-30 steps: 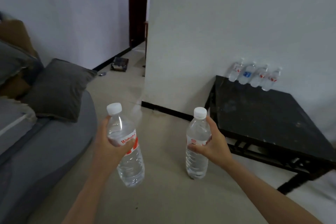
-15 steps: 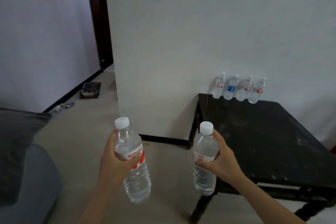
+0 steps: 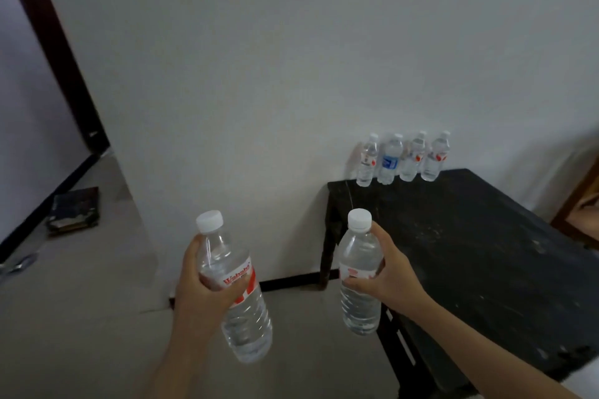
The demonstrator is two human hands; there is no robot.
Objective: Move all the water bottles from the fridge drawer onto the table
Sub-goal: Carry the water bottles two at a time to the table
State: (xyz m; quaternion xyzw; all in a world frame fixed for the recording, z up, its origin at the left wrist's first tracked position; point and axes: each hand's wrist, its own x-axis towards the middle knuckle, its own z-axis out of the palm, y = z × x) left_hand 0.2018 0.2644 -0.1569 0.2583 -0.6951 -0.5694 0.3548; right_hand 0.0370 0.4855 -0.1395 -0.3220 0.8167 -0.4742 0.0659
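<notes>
Head view: desk (image 3: 486,253) lies just right of the right grip (image 3: 389,275), clamped round an upright water bottle (image 3: 359,314); left grip (image 3: 197,285), clamped on a tilted Wahaha bottle (image 3: 246,324), is farther.

Four bottles (image 3: 402,157) line the table (image 3: 486,253) back edge; front surface bare.

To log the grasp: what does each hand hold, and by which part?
Left hand grips the left bottle at its label; right hand, the right bottle at its label.
</notes>
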